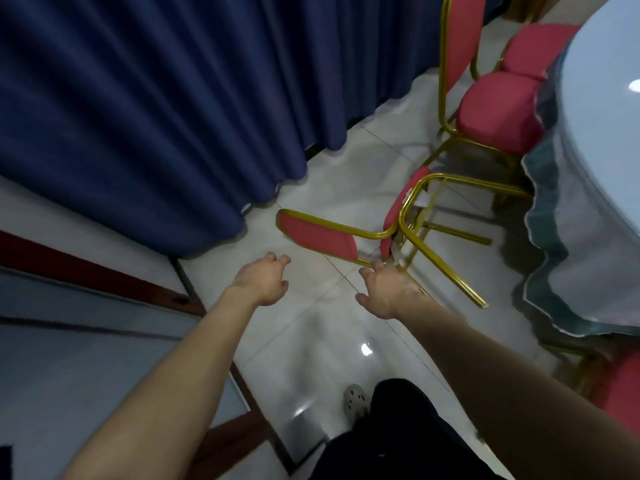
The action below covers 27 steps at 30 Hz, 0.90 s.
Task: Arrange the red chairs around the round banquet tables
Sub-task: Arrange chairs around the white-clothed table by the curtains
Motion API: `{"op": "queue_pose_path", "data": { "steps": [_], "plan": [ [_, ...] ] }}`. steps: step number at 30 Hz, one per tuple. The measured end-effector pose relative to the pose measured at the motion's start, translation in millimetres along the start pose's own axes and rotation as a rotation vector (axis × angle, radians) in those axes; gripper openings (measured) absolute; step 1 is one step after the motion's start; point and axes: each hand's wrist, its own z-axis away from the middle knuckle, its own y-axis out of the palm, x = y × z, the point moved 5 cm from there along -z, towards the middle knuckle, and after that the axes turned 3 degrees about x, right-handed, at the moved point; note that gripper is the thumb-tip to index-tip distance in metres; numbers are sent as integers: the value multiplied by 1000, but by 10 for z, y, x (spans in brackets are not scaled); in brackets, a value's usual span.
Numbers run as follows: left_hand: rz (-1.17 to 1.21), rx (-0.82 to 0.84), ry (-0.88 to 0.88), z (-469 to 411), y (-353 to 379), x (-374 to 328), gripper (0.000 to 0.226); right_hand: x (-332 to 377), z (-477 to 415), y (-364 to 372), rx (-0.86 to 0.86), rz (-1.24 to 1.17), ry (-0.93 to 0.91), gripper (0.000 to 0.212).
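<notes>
A red chair with a gold frame lies tipped over on its side on the floor, its backrest (317,235) pointing left and its legs sticking out to the right. My right hand (384,289) reaches to the frame's lower bar, fingers spread and touching or nearly touching it. My left hand (265,278) hovers just below the backrest, fingers curled apart, holding nothing. Two more red chairs stand upright (495,109) at the round table (602,133), which wears a pale cloth with a teal scalloped hem.
A dark blue curtain (156,116) hangs along the left down to the floor. A wood-trimmed wall panel (104,282) runs at lower left. Glossy white tiles (311,341) lie underfoot. Another red chair (620,386) shows at the right edge under the tablecloth.
</notes>
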Motion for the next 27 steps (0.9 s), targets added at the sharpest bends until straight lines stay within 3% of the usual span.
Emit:
{"op": "queue_pose_path", "data": {
  "steps": [14,22,27],
  "plan": [
    [13,137,108,-2953,-677,1900,55,795,-3193,-455,38,-282,172,63],
    [220,314,105,-4613,-295,2521,45,1231,-4546,-209,98,-523,349,61],
    [343,393,120,-5826,276,2800,33,1381,-5476,153,17,-924,670,71]
  ]
}}
